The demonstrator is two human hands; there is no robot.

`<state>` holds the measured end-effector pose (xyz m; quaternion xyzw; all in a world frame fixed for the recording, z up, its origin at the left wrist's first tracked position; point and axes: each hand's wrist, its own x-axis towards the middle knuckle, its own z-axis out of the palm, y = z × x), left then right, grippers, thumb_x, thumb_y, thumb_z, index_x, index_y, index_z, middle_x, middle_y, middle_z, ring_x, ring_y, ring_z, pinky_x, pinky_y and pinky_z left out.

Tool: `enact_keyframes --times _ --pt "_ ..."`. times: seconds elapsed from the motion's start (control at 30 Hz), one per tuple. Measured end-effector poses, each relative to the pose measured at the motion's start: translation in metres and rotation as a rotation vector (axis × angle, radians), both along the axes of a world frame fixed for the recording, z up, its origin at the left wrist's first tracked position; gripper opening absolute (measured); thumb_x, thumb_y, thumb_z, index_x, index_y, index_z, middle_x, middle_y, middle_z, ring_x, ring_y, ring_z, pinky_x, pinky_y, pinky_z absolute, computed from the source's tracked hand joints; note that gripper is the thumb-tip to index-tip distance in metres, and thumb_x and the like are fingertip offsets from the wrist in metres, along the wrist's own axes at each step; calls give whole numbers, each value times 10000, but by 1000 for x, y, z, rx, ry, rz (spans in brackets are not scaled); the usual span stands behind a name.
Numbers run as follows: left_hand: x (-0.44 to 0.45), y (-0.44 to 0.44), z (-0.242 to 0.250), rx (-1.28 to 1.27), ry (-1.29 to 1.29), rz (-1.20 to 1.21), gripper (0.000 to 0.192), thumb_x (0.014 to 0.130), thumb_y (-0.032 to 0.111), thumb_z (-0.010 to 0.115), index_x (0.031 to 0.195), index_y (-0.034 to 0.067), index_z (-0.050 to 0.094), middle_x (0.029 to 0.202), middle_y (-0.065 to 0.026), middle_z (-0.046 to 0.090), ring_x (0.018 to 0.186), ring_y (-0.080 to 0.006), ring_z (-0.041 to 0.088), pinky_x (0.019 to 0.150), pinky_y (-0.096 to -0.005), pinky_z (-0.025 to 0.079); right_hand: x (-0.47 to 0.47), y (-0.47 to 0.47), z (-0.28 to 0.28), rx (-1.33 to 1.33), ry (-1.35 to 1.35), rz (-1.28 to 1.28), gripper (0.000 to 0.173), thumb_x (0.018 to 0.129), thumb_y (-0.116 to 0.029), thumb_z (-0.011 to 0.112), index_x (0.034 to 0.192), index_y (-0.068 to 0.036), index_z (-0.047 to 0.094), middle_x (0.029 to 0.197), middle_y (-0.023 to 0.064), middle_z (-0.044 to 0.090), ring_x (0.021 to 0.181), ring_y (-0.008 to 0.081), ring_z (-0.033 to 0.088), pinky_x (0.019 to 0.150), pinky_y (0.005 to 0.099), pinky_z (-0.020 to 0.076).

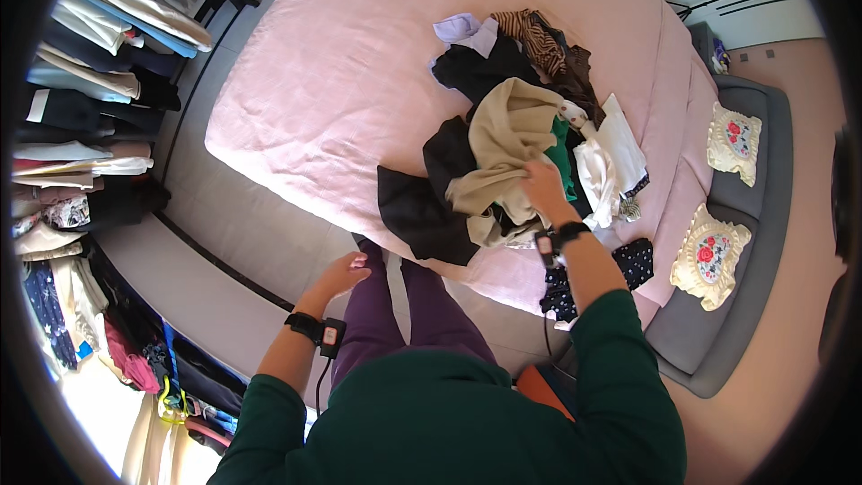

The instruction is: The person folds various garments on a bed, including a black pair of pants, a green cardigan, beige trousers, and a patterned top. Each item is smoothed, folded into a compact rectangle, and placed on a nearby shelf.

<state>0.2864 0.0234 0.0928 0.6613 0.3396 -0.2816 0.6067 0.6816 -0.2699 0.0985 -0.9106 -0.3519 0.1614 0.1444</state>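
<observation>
A heap of clothes lies on a bed with a pink cover. My right hand, slightly blurred, is shut on a beige garment on top of the heap; the fingertips are hidden in its folds. Black cloth spreads to the left of it, down to the bed's near edge. A green garment and a white satin garment lie just right of the hand. Striped brown cloth and a lavender piece are at the far side. My left hand hangs before my legs, loosely curled and holding nothing.
Clothes hang along a rack on the left, above a pale ledge. Polka-dot cloth lies near my right forearm. A grey headboard with frilled cushions stands at the right. Cables run from both wrist devices.
</observation>
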Motion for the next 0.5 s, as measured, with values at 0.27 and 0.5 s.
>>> enact_keyframes --times 0.27,0.5 --pt "4 32 -14 70 -90 52 448 840 224 676 1229 36 559 1156 -164 626 1045 -255 611 889 -367 481 16 -246 108 -147 -246 -998 340 823 -245 531 992 49 560 979 270 635 914 439 602 800 479 472" --pt "50 12 -3 234 -126 -221 480 827 247 677 1249 53 553 1169 -160 624 1038 -268 616 876 -366 492 -33 -197 68 -88 -290 -295 683 743 -123 693 1362 -53 414 1287 211 504 1206 374 466 1016 430 377"
